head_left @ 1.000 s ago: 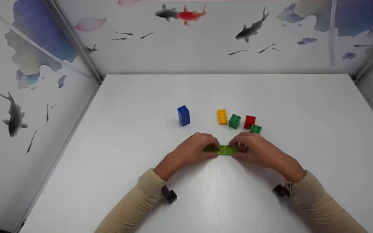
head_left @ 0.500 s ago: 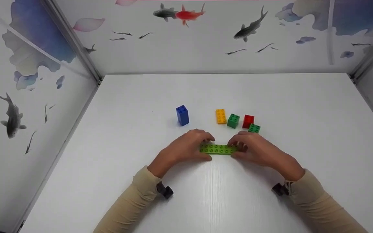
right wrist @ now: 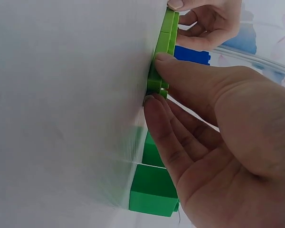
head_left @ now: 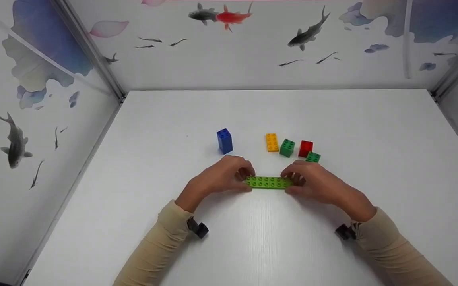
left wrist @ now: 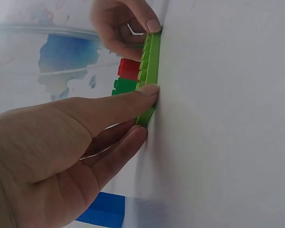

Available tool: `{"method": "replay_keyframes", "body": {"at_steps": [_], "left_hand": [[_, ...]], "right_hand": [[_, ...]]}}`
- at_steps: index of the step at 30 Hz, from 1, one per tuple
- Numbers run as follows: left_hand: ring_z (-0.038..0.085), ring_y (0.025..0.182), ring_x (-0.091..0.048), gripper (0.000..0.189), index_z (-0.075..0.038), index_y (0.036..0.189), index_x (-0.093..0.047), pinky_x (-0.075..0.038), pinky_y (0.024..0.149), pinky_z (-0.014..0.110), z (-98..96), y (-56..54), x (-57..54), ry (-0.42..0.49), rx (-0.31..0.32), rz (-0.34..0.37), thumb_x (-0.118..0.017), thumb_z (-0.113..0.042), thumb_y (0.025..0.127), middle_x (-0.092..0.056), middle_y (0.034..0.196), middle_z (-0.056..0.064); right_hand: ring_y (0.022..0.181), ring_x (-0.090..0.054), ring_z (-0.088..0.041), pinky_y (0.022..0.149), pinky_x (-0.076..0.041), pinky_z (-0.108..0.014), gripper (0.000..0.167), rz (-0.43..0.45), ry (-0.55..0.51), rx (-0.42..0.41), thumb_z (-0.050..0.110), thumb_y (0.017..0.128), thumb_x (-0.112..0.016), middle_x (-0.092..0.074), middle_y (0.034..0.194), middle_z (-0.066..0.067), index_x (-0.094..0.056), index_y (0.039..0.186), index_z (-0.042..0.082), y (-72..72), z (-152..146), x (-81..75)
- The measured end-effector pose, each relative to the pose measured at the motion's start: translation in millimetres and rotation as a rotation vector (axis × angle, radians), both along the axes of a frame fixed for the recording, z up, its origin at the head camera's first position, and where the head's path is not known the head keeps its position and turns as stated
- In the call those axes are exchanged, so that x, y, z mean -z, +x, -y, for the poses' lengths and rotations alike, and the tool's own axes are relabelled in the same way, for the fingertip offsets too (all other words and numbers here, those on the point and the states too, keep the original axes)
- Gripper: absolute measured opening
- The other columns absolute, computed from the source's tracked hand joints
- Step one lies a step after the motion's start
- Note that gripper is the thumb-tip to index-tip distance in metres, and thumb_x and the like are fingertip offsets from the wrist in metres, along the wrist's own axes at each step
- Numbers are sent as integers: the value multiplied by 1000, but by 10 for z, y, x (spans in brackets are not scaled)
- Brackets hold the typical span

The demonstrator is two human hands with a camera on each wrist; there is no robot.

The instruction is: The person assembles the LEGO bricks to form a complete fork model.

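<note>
A light-green strip [head_left: 266, 182] lies left to right on the white bench [head_left: 165, 119]. The left hand [head_left: 221, 174] has its grip pinched on the left end, the right hand [head_left: 314, 180] likewise on the right end. Farther off stand a blue block [head_left: 224, 142] at left and, rightward, yellow [head_left: 272, 143], green [head_left: 287, 148] and red blocks [head_left: 305, 149], with a second green block [head_left: 313, 157] beside the red.

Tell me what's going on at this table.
A person is holding a long lime-green strip of blocks low at the white table, the left hand pinching one end and the right hand the other. Beyond the hands sit a yellow block, a green block, a red block and a second green block. A tall blue block stands apart, off to the left.
</note>
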State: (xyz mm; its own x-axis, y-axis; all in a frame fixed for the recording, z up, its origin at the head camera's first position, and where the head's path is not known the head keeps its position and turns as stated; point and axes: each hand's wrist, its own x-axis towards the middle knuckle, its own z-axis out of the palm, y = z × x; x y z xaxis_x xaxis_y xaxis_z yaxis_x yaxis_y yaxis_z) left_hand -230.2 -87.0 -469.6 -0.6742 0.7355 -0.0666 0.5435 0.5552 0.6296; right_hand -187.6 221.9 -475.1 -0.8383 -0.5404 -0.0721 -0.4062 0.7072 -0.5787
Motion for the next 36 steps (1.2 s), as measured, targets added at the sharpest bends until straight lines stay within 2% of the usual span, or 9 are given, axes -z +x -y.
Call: {"method": "replay_keyframes", "body": {"at_steps": [12, 22, 26, 31, 36], "left_hand": [[13, 99, -68, 35, -10, 121, -77, -60, 92, 25, -3, -5, 12, 1, -12, -5, -91, -18, 89, -76, 112, 2], [15, 98, -69, 36, -9, 121, -77, -61, 91, 28, 1, -4, 6, 13, -17, 2, -92, -18, 89, -77, 111, 4], [14, 97, -68, 36, -10, 120, -77, -61, 90, 26, 11, -15, 26, 21, -17, 7, -92, -18, 88, -77, 111, 3], [13, 96, -68, 35, -10, 119, -77, -60, 90, 25, 19, -25, 46, 26, -16, 11, -92, -18, 88, -76, 110, 2], [13, 96, -68, 36, -10, 119, -77, -60, 89, 24, 22, -27, 45, 33, -12, 6, -92, -19, 88, -76, 110, 2]], "right_hand": [[96, -66, -12, 85, -61, -25, 36, 11, 1, 4, 20, 94, -87, -73, 111, 4, -76, 128, 16, 2, -3, -10], [92, -70, -10, 82, -62, -24, 40, -8, -12, 23, 30, 92, -89, -73, 111, 0, -76, 126, 13, -6, -43, -64], [87, -69, -10, 77, -61, -24, 36, -96, -37, 72, 30, 94, -87, -76, 108, -1, -77, 122, 10, -14, -80, -107], [82, -66, -14, 72, -58, -25, 19, -299, -95, 178, 13, 94, -86, -75, 98, -1, -79, 111, 10, -43, -149, -164], [95, -65, -27, 78, -58, -40, 21, -465, -92, 275, 7, 89, -89, -71, 103, -11, -77, 107, 6, -78, -255, -191]]}}
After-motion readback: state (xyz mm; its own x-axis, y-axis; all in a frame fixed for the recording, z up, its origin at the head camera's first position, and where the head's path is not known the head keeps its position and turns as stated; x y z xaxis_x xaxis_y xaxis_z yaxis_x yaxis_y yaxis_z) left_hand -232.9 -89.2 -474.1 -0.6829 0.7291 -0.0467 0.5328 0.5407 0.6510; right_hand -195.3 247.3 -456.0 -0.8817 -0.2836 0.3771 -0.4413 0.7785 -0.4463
